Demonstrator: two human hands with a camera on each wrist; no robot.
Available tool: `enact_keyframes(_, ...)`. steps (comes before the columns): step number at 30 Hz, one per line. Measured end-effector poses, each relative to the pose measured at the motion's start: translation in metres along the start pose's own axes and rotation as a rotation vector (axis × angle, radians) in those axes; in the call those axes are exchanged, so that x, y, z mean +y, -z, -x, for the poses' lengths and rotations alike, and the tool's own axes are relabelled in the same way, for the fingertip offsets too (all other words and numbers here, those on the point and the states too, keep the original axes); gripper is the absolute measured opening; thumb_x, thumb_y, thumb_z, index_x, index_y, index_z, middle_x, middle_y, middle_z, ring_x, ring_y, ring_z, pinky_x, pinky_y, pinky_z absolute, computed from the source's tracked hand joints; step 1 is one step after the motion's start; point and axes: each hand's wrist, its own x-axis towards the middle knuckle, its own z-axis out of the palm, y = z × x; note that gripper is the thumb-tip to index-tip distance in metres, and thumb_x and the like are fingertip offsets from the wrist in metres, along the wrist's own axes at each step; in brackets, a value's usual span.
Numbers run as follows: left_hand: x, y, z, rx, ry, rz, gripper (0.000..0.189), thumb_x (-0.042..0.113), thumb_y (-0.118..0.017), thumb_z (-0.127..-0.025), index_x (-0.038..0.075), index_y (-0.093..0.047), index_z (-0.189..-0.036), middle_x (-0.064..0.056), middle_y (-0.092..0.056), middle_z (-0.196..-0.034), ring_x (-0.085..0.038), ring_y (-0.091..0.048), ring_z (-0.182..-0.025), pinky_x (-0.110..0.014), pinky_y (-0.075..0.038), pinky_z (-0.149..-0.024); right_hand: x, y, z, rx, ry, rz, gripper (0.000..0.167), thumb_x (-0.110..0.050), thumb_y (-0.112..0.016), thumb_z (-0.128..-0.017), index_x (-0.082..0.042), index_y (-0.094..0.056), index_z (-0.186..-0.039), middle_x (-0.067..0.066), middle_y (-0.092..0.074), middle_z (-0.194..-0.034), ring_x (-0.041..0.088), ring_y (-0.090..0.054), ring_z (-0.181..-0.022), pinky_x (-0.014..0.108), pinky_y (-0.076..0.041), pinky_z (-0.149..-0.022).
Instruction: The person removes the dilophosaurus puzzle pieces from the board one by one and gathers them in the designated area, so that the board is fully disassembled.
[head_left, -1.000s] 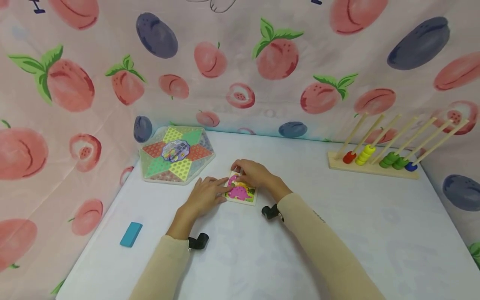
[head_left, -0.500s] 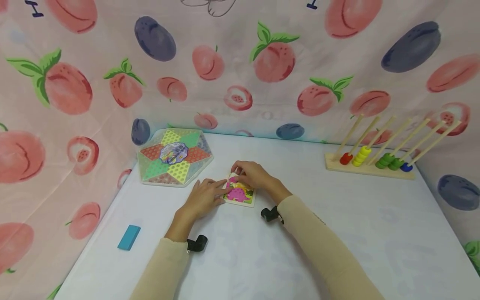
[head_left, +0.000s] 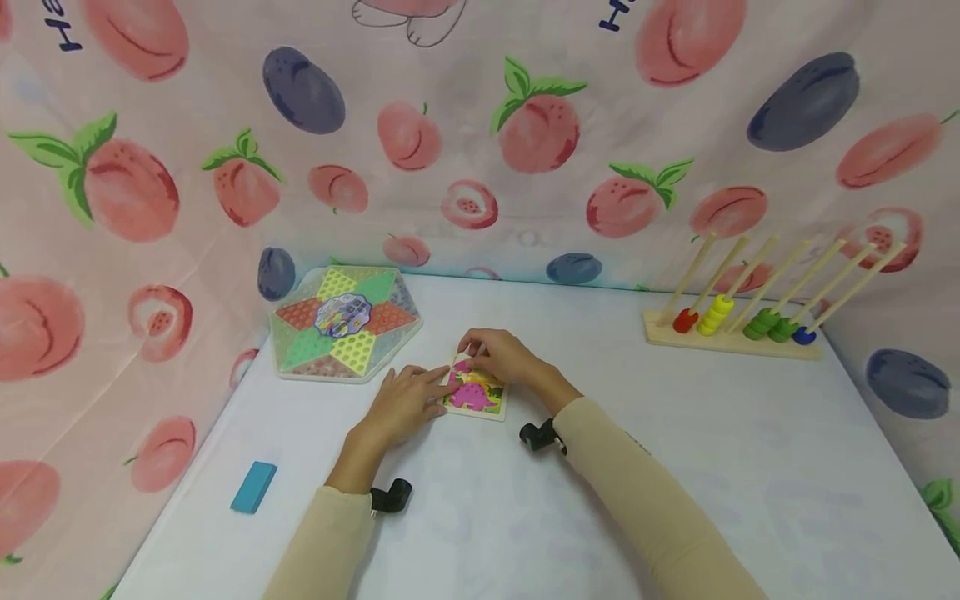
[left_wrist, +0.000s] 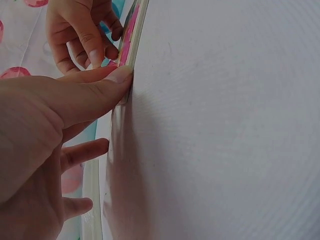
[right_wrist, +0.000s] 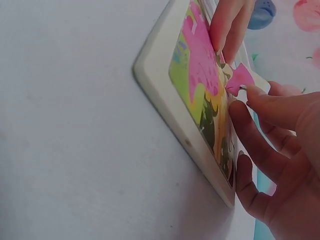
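A small wooden jigsaw puzzle [head_left: 474,398] with a pink dinosaur picture lies flat on the white table in the head view. My left hand [head_left: 402,406] holds its left edge, thumb at the near corner and index finger reaching over the picture. The left wrist view shows the thumb [left_wrist: 107,92] against the board's side, with other fingers stretched out. Over the far part of the puzzle, my right hand [head_left: 506,357] pinches a pink and cream puzzle piece [right_wrist: 241,79] between thumb and fingers. That piece looks tilted above the board; the right hand partly hides where it meets the picture.
A hexagonal Chinese checkers board [head_left: 345,321] lies at the back left. A blue block [head_left: 254,487] rests at the front left. At the back right stands a wooden peg rack [head_left: 731,342] with coloured beads. Fruit-printed cloth [head_left: 465,125] hangs behind the table.
The head view has tilted slightly, shifting the scene down and left. Both hands stay at the puzzle in nearly the same pose.
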Motion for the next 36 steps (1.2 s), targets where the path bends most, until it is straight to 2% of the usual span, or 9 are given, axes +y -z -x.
enact_keyframes(10, 0.000, -0.005, 0.006, 0.009, 0.006, -0.002, 0.044, 0.031, -0.072, -0.094, 0.030, -0.065, -0.138, 0.003, -0.047, -0.161, -0.033, -0.045, -0.143, -0.075, -0.024, -0.118, 0.004, 0.001, 0.004, -0.009, 0.005, -0.094, 0.023, -0.017, -0.069, -0.098, -0.014, -0.066, -0.120, 0.004, -0.067, -0.103, 0.016, -0.059, -0.091, 0.020, -0.052, -0.077)
enact_keyframes(18, -0.003, -0.004, 0.011, 0.005, 0.032, -0.014, 0.045, 0.030, -0.072, -0.094, 0.032, -0.064, -0.139, 0.003, -0.046, -0.161, -0.032, -0.043, -0.145, -0.075, -0.021, -0.119, 0.002, 0.012, 0.010, 0.062, 0.050, -0.168, 0.025, -0.015, -0.070, -0.096, -0.009, -0.067, -0.120, 0.007, -0.066, -0.102, 0.017, -0.064, -0.089, 0.022, -0.054, -0.078)
enact_keyframes(23, -0.004, -0.004, 0.011, 0.021, 0.013, -0.005, 0.046, 0.029, -0.072, -0.094, 0.030, -0.063, -0.140, 0.001, -0.047, -0.161, -0.034, -0.044, -0.144, -0.075, -0.022, -0.118, 0.005, 0.028, 0.023, 0.109, 0.017, -0.241, 0.021, -0.013, -0.071, -0.095, -0.010, -0.068, -0.116, 0.010, -0.067, -0.108, 0.020, -0.067, -0.096, 0.027, -0.059, -0.083)
enact_keyframes(27, -0.004, -0.004, 0.010, 0.028, -0.007, 0.000, 0.047, 0.028, -0.072, -0.094, 0.029, -0.063, -0.140, 0.000, -0.047, -0.161, -0.035, -0.045, -0.143, -0.075, -0.023, -0.118, 0.016, 0.040, 0.034, 0.168, -0.016, -0.230, 0.016, -0.012, -0.074, -0.093, -0.009, -0.074, -0.110, 0.010, -0.072, -0.112, 0.020, -0.069, -0.099, 0.030, -0.060, -0.089)
enact_keyframes(33, -0.001, -0.004, 0.005, 0.024, -0.007, 0.011, 0.046, 0.029, -0.071, -0.095, 0.030, -0.063, -0.140, 0.001, -0.046, -0.161, -0.034, -0.044, -0.144, -0.075, -0.021, -0.119, 0.037, 0.056, 0.048, 0.225, -0.034, -0.205, 0.013, -0.011, -0.069, -0.097, -0.007, -0.078, -0.104, 0.012, -0.078, -0.106, 0.019, -0.070, -0.091, 0.030, -0.061, -0.083)
enact_keyframes(36, 0.002, -0.004, 0.002, 0.023, -0.012, 0.013, 0.045, 0.029, -0.071, -0.095, 0.030, -0.063, -0.140, 0.001, -0.046, -0.161, -0.034, -0.044, -0.144, -0.076, -0.020, -0.119, 0.046, 0.063, 0.054, 0.239, -0.086, -0.236, 0.015, -0.015, -0.068, -0.097, -0.007, -0.077, -0.107, 0.012, -0.077, -0.109, 0.024, -0.074, -0.090, 0.030, -0.061, -0.078)
